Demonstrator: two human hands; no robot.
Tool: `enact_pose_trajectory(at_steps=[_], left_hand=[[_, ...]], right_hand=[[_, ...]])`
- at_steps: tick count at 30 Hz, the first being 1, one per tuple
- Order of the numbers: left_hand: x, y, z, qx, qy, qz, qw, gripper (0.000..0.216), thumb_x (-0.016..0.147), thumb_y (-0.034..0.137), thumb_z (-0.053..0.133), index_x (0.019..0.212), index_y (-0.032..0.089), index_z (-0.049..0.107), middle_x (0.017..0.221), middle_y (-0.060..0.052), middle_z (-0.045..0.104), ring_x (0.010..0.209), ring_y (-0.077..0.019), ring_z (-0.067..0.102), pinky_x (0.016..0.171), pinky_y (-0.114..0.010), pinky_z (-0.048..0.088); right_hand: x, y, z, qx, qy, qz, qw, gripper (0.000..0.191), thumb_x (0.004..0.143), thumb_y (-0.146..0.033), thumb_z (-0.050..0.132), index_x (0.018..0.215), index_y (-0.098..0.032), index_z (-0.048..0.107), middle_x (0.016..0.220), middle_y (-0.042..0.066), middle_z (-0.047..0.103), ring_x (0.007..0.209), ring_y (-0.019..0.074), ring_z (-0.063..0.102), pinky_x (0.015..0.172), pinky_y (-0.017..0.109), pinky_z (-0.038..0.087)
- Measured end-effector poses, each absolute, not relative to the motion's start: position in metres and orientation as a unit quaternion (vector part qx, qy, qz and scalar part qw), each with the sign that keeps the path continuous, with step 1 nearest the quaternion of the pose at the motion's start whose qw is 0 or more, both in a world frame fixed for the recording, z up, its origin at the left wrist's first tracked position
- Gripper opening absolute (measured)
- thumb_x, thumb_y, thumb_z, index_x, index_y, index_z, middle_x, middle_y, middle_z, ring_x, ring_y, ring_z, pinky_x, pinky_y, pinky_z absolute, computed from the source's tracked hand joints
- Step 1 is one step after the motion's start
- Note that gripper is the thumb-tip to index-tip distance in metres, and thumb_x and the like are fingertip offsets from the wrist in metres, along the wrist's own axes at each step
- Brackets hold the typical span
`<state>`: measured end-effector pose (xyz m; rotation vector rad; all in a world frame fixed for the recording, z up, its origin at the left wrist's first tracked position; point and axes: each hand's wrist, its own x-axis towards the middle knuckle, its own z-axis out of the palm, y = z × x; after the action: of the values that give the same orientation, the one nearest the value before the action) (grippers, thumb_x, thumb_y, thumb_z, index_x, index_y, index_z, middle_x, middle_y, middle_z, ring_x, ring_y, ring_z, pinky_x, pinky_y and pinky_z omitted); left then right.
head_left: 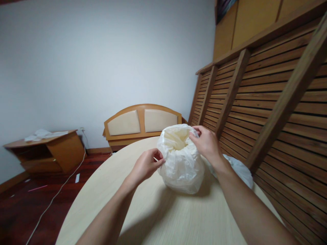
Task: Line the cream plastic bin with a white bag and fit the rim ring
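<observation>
A round, bulging white plastic bag (182, 170) stands on the pale round table (143, 204), its mouth open at the top. Pale, whitish material shows inside, but I cannot make out what it is. My left hand (148, 164) pinches the near left edge of the bag's mouth between thumb and fingers. On the far right side of the opening, my right hand (206, 140) grips the rim with thumb and forefinger.
Behind my right forearm lies another white bag (238, 170) near the table's right edge. Slatted wooden panels (276, 88) lean along the right. A headboard (143, 120) stands beyond the table. At left are a low wooden cabinet (63, 149) and a cable (61, 187) across the floor.
</observation>
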<state>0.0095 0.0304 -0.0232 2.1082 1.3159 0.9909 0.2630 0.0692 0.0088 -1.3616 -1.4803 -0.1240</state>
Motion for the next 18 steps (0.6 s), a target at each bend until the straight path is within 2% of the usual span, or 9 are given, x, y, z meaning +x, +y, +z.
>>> enact_pose_trajectory(at_steps=[5, 10, 12, 15, 18], left_hand=[[0.007, 0.026, -0.021, 0.782, 0.483, 0.304, 0.251, 0.026, 0.076, 0.042, 0.075, 0.08, 0.017, 0.067, 0.075, -0.003, 0.071, 0.066, -0.016, 0.062, 0.055, -0.023, 0.04], [0.007, 0.021, -0.002, 0.767, 0.49, 0.379, 0.167, 0.039, 0.081, 0.055, 0.07, 0.074, 0.018, 0.06, 0.068, -0.001, 0.064, 0.062, -0.0145, 0.057, 0.055, -0.024, 0.04], [0.007, 0.019, 0.005, 0.773, 0.456, 0.415, 0.15, 0.032, 0.085, 0.05, 0.066, 0.086, 0.018, 0.063, 0.079, -0.003, 0.068, 0.069, -0.0155, 0.06, 0.057, -0.024, 0.044], [0.008, 0.02, 0.009, 0.789, 0.424, 0.423, 0.141, 0.03, 0.087, 0.043, 0.065, 0.107, 0.02, 0.066, 0.11, -0.008, 0.071, 0.094, -0.0201, 0.065, 0.061, -0.024, 0.05], [0.008, 0.026, 0.006, 0.764, 0.461, 0.436, 0.117, 0.03, 0.089, 0.042, 0.062, 0.109, 0.02, 0.068, 0.118, -0.01, 0.07, 0.1, -0.0229, 0.066, 0.061, -0.025, 0.052]], right_hand=[[0.267, 0.072, 0.007, -0.564, -0.626, -0.049, 0.536, 0.03, 0.078, -0.032, 0.065, 0.104, -0.021, 0.076, 0.085, 0.006, 0.077, 0.076, 0.023, 0.07, 0.066, 0.03, 0.047], [0.26, 0.069, 0.01, -0.575, -0.662, 0.004, 0.481, 0.027, 0.08, -0.033, 0.065, 0.101, -0.022, 0.077, 0.085, 0.005, 0.077, 0.076, 0.0214, 0.069, 0.066, 0.029, 0.045], [0.257, 0.069, 0.011, -0.573, -0.679, 0.03, 0.458, 0.027, 0.08, -0.033, 0.065, 0.101, -0.022, 0.077, 0.087, 0.005, 0.077, 0.077, 0.0206, 0.068, 0.066, 0.028, 0.044], [0.258, 0.071, 0.01, -0.556, -0.706, 0.078, 0.432, 0.029, 0.08, -0.036, 0.064, 0.1, -0.019, 0.078, 0.083, 0.005, 0.076, 0.074, 0.0196, 0.066, 0.063, 0.027, 0.042], [0.26, 0.074, 0.007, -0.523, -0.742, 0.111, 0.405, 0.031, 0.081, -0.04, 0.063, 0.093, -0.017, 0.078, 0.074, 0.003, 0.072, 0.068, 0.0177, 0.061, 0.059, 0.025, 0.039]])
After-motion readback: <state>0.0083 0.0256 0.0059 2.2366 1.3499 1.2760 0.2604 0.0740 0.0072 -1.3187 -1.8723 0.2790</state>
